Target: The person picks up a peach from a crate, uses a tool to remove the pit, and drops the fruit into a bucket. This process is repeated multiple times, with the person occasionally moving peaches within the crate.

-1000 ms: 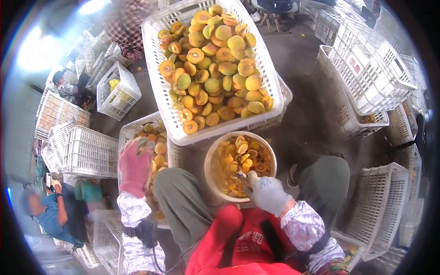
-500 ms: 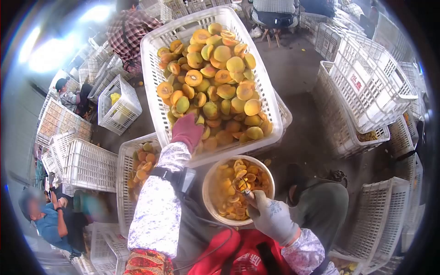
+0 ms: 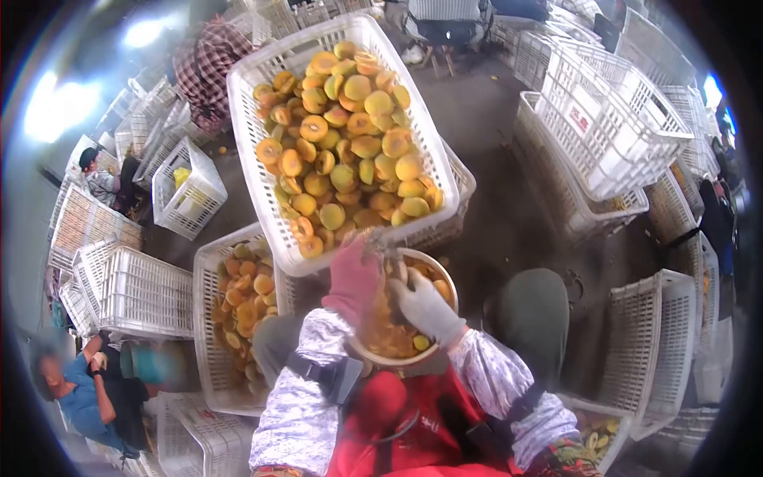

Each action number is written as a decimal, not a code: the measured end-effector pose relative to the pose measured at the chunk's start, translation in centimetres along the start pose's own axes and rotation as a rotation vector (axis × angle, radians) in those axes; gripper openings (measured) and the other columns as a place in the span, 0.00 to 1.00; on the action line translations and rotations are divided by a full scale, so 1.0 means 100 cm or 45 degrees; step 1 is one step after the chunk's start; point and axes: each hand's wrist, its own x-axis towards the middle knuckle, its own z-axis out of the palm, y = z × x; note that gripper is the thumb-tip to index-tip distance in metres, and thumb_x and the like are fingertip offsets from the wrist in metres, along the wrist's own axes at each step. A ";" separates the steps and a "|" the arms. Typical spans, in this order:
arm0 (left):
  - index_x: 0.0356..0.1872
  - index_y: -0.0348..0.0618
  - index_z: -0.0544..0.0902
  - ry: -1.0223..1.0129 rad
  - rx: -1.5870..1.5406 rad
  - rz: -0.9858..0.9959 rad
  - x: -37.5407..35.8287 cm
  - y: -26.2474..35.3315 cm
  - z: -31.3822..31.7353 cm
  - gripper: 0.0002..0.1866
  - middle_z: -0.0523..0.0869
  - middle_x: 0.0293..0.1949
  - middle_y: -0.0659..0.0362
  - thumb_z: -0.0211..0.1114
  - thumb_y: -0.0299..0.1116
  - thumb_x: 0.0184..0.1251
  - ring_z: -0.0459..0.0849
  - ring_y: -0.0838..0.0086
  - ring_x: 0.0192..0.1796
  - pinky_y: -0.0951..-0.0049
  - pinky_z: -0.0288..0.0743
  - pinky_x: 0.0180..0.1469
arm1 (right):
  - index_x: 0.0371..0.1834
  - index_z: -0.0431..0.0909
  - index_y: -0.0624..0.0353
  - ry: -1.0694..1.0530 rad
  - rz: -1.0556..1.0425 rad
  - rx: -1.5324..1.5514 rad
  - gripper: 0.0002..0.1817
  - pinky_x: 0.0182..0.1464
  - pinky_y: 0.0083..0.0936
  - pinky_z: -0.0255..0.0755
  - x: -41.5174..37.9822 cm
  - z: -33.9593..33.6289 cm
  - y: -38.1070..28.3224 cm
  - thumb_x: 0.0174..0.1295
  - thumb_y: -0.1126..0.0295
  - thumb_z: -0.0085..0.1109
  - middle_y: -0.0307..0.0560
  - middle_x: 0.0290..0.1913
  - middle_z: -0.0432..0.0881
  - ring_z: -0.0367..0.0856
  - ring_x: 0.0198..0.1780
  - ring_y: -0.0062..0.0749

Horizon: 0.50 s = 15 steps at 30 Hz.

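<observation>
I see my left hand (image 3: 354, 278) in a pink knitted cloth glove, matt and fuzzy, and my right hand (image 3: 425, 306) in a pale grey knitted one. Both sleeves (image 3: 306, 397) are thin printed cloth. The bowl (image 3: 445, 278) beneath looks like smooth cream plastic with a dull sheen. The white crate (image 3: 254, 171) is hard latticed plastic. Its peach halves (image 3: 342, 151) show wet, glossy cut faces and matt skins. The red apron (image 3: 397, 429) is slick cloth.

Daylight, glare blown out upper left; strong fisheye bend, dark vignette corners; slight motion blur, soft edges.
</observation>
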 end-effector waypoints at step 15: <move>0.64 0.49 0.73 -0.841 0.737 -0.116 -0.046 0.000 0.131 0.32 0.68 0.66 0.46 0.63 0.41 0.54 0.76 0.52 0.61 0.59 0.71 0.62 | 0.56 0.70 0.64 0.297 0.435 0.449 0.17 0.23 0.15 0.68 -0.039 -0.109 -0.095 0.69 0.66 0.52 0.38 0.27 0.75 0.74 0.20 0.18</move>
